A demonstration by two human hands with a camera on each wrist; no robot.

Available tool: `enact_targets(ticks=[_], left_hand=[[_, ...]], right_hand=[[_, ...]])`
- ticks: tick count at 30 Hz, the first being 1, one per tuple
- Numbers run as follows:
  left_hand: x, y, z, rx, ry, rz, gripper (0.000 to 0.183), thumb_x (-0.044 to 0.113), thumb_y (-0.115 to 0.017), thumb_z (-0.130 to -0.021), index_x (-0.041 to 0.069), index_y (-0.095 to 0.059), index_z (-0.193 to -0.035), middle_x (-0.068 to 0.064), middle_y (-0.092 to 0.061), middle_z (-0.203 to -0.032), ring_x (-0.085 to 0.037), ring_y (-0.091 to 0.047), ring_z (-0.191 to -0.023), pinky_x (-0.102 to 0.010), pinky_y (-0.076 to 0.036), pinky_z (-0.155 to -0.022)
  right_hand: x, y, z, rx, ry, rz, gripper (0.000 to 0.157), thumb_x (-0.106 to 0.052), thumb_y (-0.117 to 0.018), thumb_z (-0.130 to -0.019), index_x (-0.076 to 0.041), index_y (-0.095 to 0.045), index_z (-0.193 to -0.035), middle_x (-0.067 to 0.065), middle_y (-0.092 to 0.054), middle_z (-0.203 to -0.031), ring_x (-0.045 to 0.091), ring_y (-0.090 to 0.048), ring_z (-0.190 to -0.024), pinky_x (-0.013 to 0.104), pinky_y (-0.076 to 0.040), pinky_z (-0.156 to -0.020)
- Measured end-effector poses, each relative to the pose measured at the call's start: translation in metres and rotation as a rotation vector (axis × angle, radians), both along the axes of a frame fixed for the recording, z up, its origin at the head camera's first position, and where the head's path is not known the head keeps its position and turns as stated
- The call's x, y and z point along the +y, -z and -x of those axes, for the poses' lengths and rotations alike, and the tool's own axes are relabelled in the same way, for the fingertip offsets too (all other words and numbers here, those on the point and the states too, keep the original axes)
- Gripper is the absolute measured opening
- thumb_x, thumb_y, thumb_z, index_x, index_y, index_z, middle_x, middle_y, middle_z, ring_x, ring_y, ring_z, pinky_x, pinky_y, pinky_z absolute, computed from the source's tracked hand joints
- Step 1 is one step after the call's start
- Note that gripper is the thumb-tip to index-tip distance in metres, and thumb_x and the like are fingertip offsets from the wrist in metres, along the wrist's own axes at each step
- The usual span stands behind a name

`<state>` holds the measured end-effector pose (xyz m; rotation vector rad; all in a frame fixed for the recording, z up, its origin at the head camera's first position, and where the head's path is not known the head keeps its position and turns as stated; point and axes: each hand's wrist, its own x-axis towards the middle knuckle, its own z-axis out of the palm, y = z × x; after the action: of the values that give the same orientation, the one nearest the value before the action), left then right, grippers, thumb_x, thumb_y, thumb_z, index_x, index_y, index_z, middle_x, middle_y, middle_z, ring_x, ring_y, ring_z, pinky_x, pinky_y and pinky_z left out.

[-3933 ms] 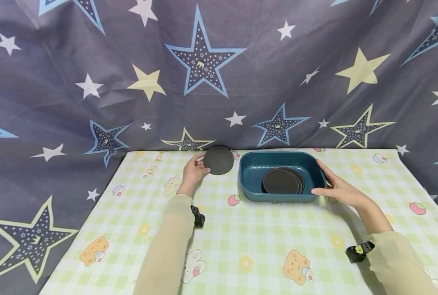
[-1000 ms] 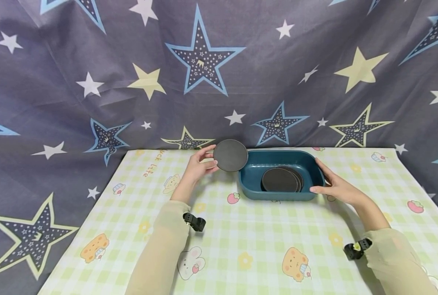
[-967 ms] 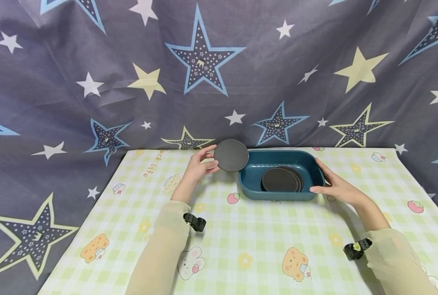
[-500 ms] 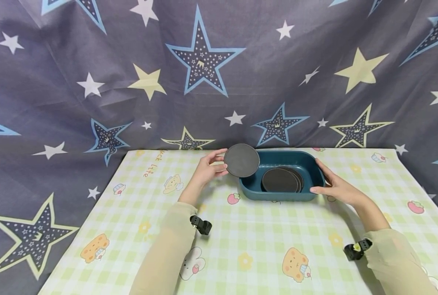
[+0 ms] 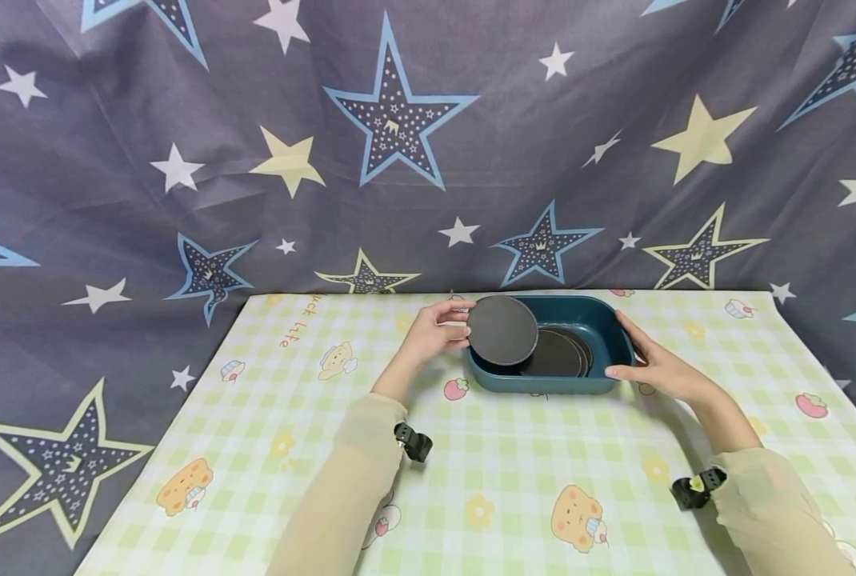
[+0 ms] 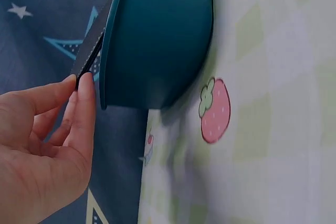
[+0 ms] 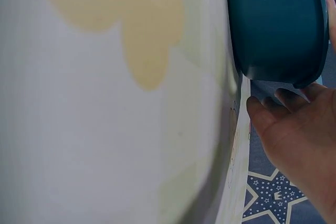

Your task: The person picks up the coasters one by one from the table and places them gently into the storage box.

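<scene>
My left hand (image 5: 430, 334) pinches the left edge of a round black coaster (image 5: 503, 330) with a stitched rim. In the head view, the coaster overlaps the left part of a teal rectangular basin (image 5: 543, 384). The left wrist view shows thumb and fingertips on the tilted coaster (image 6: 90, 48), just above the basin's rim. Inside the basin lie several more black coasters (image 5: 565, 352), stacked unevenly and partly covered by the held one. At the basin's right end, my right hand (image 5: 664, 370) grips it, thumb over the rim and fingers along the outer side.
A checked tablecloth (image 5: 514, 456) with cartoon prints covers the table under the basin. Behind the table's far edge hangs a dark curtain (image 5: 270, 224) with stars. Each wrist wears a small black camera, like the left one (image 5: 414, 442).
My left hand has carried the coaster rightward, from left of the basin to over its left part, lowering it lately. The right hand and basin have stayed in place.
</scene>
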<state>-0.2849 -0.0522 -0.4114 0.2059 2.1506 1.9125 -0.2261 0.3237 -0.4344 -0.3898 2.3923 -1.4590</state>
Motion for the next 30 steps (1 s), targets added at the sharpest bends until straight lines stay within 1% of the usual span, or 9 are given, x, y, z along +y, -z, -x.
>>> enact_targets(ticks=[6,9,13,15,17,20,23,26,30], left_hand=[[0.016,-0.005,-0.005,0.040,0.061,0.081,0.042,-0.007,-0.064,-0.091,0.007,-0.065,-0.130,-0.019,-0.065,-0.124,-0.014,-0.069,-0.085,-0.029,-0.064,-0.079],[0.026,-0.007,-0.005,0.091,0.095,0.177,0.040,-0.006,-0.065,-0.091,0.007,-0.066,-0.128,-0.018,-0.067,-0.121,-0.017,-0.071,-0.087,-0.028,-0.064,-0.076],[0.042,-0.008,-0.003,0.159,0.123,0.349,0.037,-0.005,-0.066,-0.091,0.010,-0.069,-0.125,-0.014,-0.069,-0.113,-0.017,-0.072,-0.082,-0.023,-0.063,-0.069],[0.049,-0.009,-0.002,0.181,0.130,0.457,0.036,-0.002,-0.066,-0.092,0.012,-0.069,-0.124,-0.011,-0.069,-0.112,-0.016,-0.071,-0.080,-0.021,-0.061,-0.067],[0.057,-0.010,-0.002,0.195,0.136,0.578,0.035,0.000,-0.066,-0.093,0.014,-0.069,-0.126,-0.008,-0.070,-0.114,-0.017,-0.071,-0.082,-0.022,-0.061,-0.068],[0.068,-0.011,-0.005,0.239,0.164,0.812,0.036,0.004,-0.061,-0.098,0.018,-0.066,-0.131,-0.003,-0.068,-0.125,-0.017,-0.070,-0.101,-0.025,-0.060,-0.081],[0.078,-0.011,-0.007,0.281,0.200,1.006,0.039,0.006,-0.056,-0.100,0.019,-0.063,-0.135,-0.001,-0.065,-0.134,-0.019,-0.065,-0.117,-0.030,-0.058,-0.092],[0.084,-0.010,-0.009,0.310,0.216,1.098,0.039,0.007,-0.057,-0.099,0.019,-0.063,-0.135,-0.001,-0.066,-0.134,-0.021,-0.065,-0.118,-0.033,-0.058,-0.095],[0.090,-0.007,-0.010,0.313,0.221,1.128,0.038,0.009,-0.059,-0.098,0.019,-0.064,-0.135,-0.001,-0.067,-0.132,-0.023,-0.067,-0.112,-0.034,-0.059,-0.091]], right_hand=[[-0.001,0.001,0.000,0.002,0.000,-0.003,0.100,-0.013,-0.064,-0.097,-0.016,0.015,-0.159,0.013,0.020,-0.166,0.048,0.012,-0.150,0.074,-0.010,-0.115],[-0.001,0.001,-0.001,0.003,-0.001,0.001,0.100,-0.013,-0.064,-0.097,-0.018,0.015,-0.159,0.014,0.020,-0.166,0.049,0.012,-0.150,0.074,-0.009,-0.115],[-0.001,0.000,-0.001,0.007,-0.003,0.007,0.100,-0.012,-0.063,-0.097,-0.017,0.015,-0.159,0.015,0.021,-0.165,0.049,0.014,-0.149,0.076,-0.008,-0.115],[-0.001,0.000,-0.001,0.008,-0.005,0.007,0.100,-0.012,-0.063,-0.097,-0.016,0.015,-0.159,0.015,0.021,-0.165,0.050,0.013,-0.149,0.076,-0.008,-0.115],[0.000,-0.001,-0.001,0.006,-0.006,0.004,0.100,-0.012,-0.063,-0.097,-0.016,0.015,-0.159,0.015,0.021,-0.165,0.050,0.013,-0.149,0.075,-0.008,-0.114],[0.000,-0.002,-0.001,-0.002,-0.006,-0.002,0.100,-0.012,-0.063,-0.098,-0.017,0.016,-0.159,0.015,0.021,-0.165,0.050,0.012,-0.149,0.075,-0.009,-0.114],[0.000,-0.001,-0.001,-0.004,-0.007,-0.005,0.100,-0.012,-0.063,-0.098,-0.018,0.016,-0.159,0.015,0.021,-0.165,0.050,0.013,-0.150,0.075,-0.009,-0.115],[0.000,0.000,0.000,0.000,-0.006,-0.005,0.100,-0.012,-0.063,-0.097,-0.018,0.016,-0.159,0.014,0.021,-0.165,0.049,0.014,-0.150,0.075,-0.008,-0.115],[0.001,0.000,0.001,-0.001,-0.003,-0.003,0.101,-0.012,-0.064,-0.097,-0.017,0.016,-0.159,0.014,0.021,-0.165,0.049,0.014,-0.150,0.076,-0.008,-0.115]])
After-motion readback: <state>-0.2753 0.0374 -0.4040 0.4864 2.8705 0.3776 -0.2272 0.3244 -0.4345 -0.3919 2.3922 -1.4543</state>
